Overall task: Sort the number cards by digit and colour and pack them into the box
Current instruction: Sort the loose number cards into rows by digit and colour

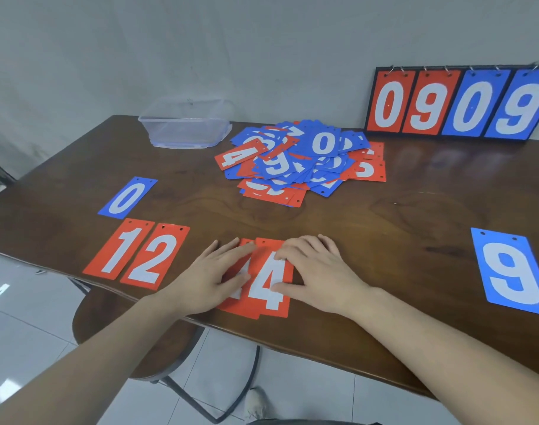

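Note:
Two red 4 cards [269, 283] lie overlapped near the table's front edge. My left hand [213, 277] rests flat on the left one and my right hand [319, 271] lies on the right one, fingers bent over its edge. Left of them sit a red 1 card [119, 248] and a red 2 card [154, 256], with a blue 0 card [127, 197] behind. A blue 9 card [512, 271] lies at the right. A mixed pile of red and blue cards [299, 161] sits mid-table. The clear plastic box [185, 124] stands at the back left.
A flip scoreboard [458, 102] showing 0 9 0 9 leans against the wall at the back right. The dark wooden table [384, 216] has its front edge just below my hands. A round stool [115, 326] stands under that edge on the tiled floor.

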Motion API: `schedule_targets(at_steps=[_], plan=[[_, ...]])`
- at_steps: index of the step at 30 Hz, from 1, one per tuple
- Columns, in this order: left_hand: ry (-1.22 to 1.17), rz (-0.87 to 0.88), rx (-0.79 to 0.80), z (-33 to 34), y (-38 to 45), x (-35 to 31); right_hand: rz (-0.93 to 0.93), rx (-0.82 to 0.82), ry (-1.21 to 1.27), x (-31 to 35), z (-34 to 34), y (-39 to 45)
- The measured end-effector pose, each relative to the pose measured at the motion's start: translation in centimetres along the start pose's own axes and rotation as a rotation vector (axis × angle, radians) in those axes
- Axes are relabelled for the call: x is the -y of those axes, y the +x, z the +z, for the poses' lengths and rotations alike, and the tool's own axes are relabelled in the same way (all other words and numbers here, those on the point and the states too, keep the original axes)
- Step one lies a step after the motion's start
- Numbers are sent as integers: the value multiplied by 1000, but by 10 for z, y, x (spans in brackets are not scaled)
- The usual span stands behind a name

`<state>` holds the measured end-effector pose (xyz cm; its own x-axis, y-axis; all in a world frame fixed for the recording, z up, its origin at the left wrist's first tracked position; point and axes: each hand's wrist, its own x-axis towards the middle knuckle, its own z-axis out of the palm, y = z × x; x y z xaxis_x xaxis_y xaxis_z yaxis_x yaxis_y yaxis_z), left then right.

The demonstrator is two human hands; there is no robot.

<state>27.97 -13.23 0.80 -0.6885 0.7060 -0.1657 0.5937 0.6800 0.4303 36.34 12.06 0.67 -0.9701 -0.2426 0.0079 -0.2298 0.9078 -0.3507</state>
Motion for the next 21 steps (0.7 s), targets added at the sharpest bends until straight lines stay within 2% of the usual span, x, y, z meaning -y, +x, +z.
schedule_targets(at_steps=[4, 9, 12, 21], plan=[[-3, -7, -16, -3, 0, -5, -6, -30, -5, 12, 1, 12], [41, -34, -109, -5, -16, 5, -154, -34, 47, 2, 2, 4], [52, -83, -90, -1, -23, 8, -175, 7, 2, -1, 5, 2], [156, -152, -130, -6, -24, -8, -206, -30, -10, 14, 12, 14]])
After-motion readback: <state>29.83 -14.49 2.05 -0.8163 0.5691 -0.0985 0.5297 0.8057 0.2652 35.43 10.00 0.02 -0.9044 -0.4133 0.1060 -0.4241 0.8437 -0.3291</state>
